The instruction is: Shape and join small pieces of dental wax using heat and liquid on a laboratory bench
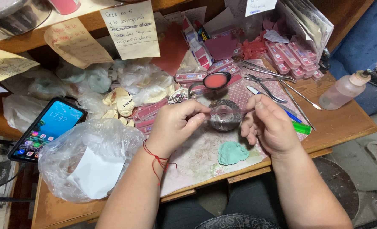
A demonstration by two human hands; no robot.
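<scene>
Both hands are meeting over a small clear glass dish [225,116] at the middle of the workbench [345,123]. The left hand [175,123] is curling its fingers [197,111] together, thumb and forefinger pinching the dish's near-left rim. The right hand [270,124] is closing its thumb and forefinger [256,106] on something thin at the dish's right rim; what they are pinching is too small to tell, and the other fingers are folding loosely beneath. The dish is sitting between the two sets of fingertips, touching those of the left hand, and whether it is resting on the stained work mat [197,157] or being lifted just off it cannot be told.

Just below the right fingers, a pale green dental cast [232,152] is lying on the mat. Just beyond the left fingertips, a spoon-like tool with a pink-filled round head [216,80] is lying among red-and-white strip packets [190,77]. Beyond the right fingers, metal pliers and slim instruments [269,82] are spreading across the bench, and a green lighter [301,127] is lying just right of that hand. A clear squeeze bottle [344,90] is standing well to the right. Well left of the left fingers, a smartphone [48,127] is glowing beside a crumpled plastic bag [91,161] holding white paper. A red thread bracelet [156,159] is circling the left wrist
</scene>
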